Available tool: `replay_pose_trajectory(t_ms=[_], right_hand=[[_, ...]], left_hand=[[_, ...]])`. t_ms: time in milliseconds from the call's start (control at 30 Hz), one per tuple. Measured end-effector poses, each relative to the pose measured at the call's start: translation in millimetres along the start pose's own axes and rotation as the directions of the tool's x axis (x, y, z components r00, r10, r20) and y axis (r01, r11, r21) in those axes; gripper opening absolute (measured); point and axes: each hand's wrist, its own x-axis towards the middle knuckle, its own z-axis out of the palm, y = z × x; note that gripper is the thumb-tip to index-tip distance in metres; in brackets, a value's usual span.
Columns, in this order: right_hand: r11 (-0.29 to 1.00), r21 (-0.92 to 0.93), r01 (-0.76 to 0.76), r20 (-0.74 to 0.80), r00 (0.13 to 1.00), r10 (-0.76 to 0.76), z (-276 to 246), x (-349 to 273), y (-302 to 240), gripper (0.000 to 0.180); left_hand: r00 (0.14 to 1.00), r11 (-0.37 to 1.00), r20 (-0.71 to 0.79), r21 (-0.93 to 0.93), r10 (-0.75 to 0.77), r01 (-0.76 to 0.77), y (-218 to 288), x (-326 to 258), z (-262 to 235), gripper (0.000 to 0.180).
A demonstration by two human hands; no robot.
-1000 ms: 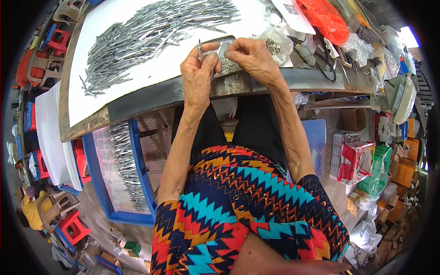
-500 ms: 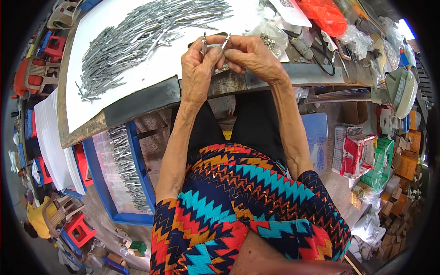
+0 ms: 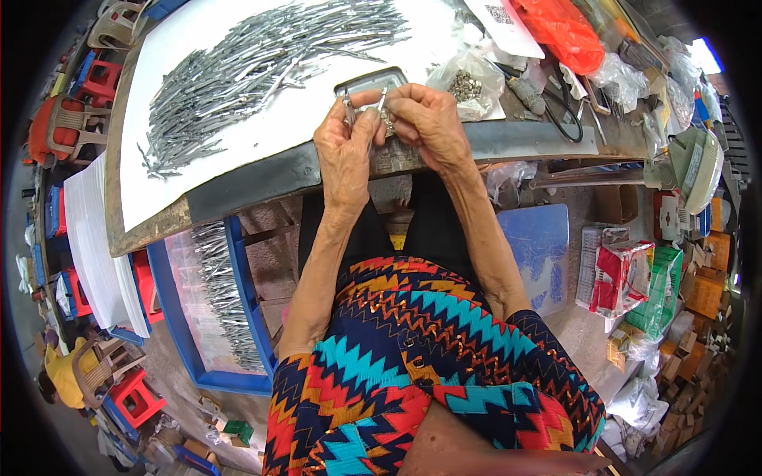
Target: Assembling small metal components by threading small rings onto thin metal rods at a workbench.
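Both hands are close together above the table's near edge. My left hand (image 3: 343,155) is closed around a slim metal piece (image 3: 348,107), whose end stands up between the fingers. Another narrow bright metal tip (image 3: 383,99) shows between the two hands. My right hand (image 3: 436,127) is pinched right beside that tip; what its fingertips hold, if anything, is too small to make out. Just behind the hands lies a small dark-rimmed tray (image 3: 369,82), partly covered by them. Beyond it spreads a large pile of thin grey metal strips (image 3: 238,79) on a white sheet (image 3: 230,163).
Right of my hands is a clear plastic bag (image 3: 468,83) of small metal parts. Further right are a red plastic bag (image 3: 559,32) and a tool with a black cable (image 3: 528,94). Below the table at left sits a blue crate (image 3: 186,349) holding more metal strips.
Both hands have come slightly down toward me, uncovering more of the small tray. My right hand's fingers have curled in closer to the metal tip.
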Motion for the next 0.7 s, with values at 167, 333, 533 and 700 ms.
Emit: replay_pose_trajectory(t_ms=[167, 333, 533, 700], right_hand=[[0.991, 0.109, 0.072, -0.01, 0.997, -0.071, -3, -1, 9, 0.008], [0.973, 0.174, 0.154, -0.027, 0.988, -0.152, 3, 0, 13, 0.008], [0.964, 0.052, 0.261, -0.084, 0.963, -0.257, 7, -2, 14, 0.007], [0.945, -0.12, 0.305, -0.069, 0.947, -0.315, 8, -4, 13, 0.009]], left_hand=[[0.998, 0.993, -0.069, 0.119, 0.012, -0.004, 4, -3, -2, 0.018], [0.996, 0.989, -0.059, 0.135, 0.067, -0.058, -3, -3, -3, 0.017], [0.998, 0.987, -0.058, 0.158, 0.033, -0.023, 0, -5, -5, 0.017], [0.998, 0.981, -0.04, 0.188, 0.05, -0.042, 2, -6, -5, 0.017]])
